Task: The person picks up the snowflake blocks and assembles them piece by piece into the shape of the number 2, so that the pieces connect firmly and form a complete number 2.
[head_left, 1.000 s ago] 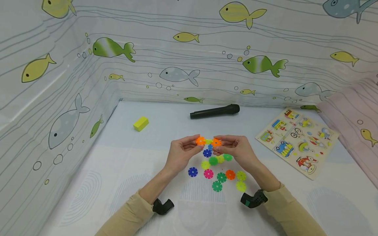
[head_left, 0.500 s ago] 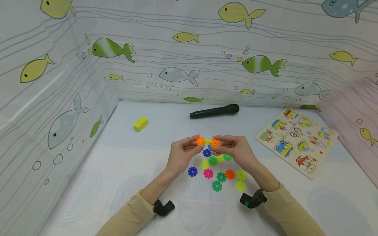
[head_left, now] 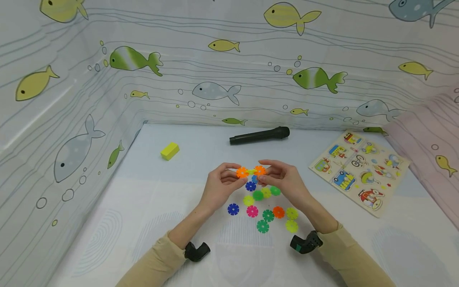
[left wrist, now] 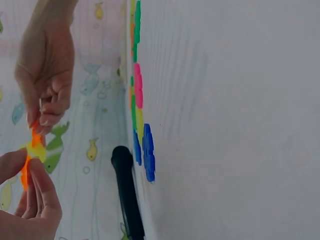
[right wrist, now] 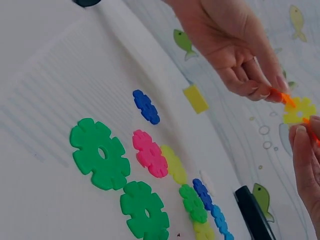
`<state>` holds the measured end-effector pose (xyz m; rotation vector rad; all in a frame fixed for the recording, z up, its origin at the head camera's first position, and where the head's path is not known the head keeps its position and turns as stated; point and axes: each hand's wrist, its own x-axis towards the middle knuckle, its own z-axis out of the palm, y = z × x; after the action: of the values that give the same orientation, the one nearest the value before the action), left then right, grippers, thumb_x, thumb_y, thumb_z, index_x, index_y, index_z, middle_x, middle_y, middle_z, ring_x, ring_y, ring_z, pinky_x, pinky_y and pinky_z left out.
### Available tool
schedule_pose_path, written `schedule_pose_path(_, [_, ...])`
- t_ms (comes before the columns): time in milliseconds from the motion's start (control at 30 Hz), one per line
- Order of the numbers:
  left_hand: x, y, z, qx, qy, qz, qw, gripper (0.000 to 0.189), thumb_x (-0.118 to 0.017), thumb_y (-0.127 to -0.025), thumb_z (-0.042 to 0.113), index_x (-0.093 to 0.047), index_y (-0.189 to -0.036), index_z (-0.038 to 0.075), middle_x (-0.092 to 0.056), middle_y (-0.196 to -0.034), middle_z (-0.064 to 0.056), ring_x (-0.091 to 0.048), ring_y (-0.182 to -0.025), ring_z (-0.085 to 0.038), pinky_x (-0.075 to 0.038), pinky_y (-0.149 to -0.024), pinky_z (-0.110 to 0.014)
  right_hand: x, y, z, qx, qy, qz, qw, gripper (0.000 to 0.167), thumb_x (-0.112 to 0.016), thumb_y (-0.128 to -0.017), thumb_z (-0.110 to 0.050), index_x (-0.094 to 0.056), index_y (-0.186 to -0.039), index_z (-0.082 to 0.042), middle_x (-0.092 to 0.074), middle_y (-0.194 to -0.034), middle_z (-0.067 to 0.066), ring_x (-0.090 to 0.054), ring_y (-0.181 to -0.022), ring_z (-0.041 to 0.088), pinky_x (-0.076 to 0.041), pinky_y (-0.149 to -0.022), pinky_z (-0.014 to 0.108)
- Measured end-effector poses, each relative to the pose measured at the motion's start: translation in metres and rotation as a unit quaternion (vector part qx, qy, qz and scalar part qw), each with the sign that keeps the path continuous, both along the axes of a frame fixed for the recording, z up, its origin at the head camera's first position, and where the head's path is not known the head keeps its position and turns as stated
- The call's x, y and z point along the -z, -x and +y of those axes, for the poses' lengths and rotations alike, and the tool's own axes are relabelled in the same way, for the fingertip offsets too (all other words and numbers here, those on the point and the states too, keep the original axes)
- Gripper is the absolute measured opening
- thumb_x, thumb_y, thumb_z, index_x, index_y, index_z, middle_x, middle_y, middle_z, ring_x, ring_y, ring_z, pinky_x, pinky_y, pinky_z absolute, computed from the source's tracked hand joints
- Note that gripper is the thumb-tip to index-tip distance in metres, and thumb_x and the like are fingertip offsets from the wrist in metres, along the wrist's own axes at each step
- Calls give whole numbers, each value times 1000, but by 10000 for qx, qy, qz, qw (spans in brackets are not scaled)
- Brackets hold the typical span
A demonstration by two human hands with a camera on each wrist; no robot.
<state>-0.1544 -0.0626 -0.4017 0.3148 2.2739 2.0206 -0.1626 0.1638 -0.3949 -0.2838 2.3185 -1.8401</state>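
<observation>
My left hand pinches an orange notched plastic interlocking disc between thumb and fingers. My right hand holds a second orange disc at its edge, its index finger raised over the top. A yellow disc sits edge-on between the two, joined into their slots. This three-disc piece is held above the table. Below the hands lie loose discs: a pink one, a dark blue one, an orange one, and several green and yellow ones. A light blue disc is partly hidden by my right hand.
A black microphone lies at the back, near the fish-patterned curtain. A yellow block is at the back left. On the right lies a wooden picture puzzle board. Each wrist wears a black camera.
My right index finger has lifted off the right orange disc, which now shows more of its face and sits slightly higher. My left hand keeps its pinch almost unmoved.
</observation>
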Motion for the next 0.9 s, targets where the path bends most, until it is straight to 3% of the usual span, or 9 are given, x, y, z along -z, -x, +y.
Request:
schedule_pose_path(400, [2,1,1,-106,90,78,9999,39,-78,-87,13,-61,-121,8,-67,-110,-10,-66,-94,-21,-55,-83,-18,-1,1,0,257,127,-228,9993,39,-69,-95,-16,-61,-133,-9,-73,-102,15,-70,-99,42,-59,-88,29])
schedule_pose_path(600, [1,0,2,-73,188,105,9997,38,-77,-88,14,-60,-121,8,-66,-116,-8,-64,-104,-22,-56,-92,-31,-1,0,0,221,226,-286,9991,38,-69,-95,-16,-61,-132,-8,-73,-102,15,-71,-99,42,-58,-91,37])
schedule_pose_path(900, [1,-1,2,413,256,-58,9988,44,-76,-90,18,-58,-130,9,-64,-126,-9,-65,-113,-26,-54,-99,-37,-2,-1,1,158,206,-206,9995,36,-66,-97,-13,-62,-132,-7,-72,-102,14,-74,-92,31,-59,-89,36])
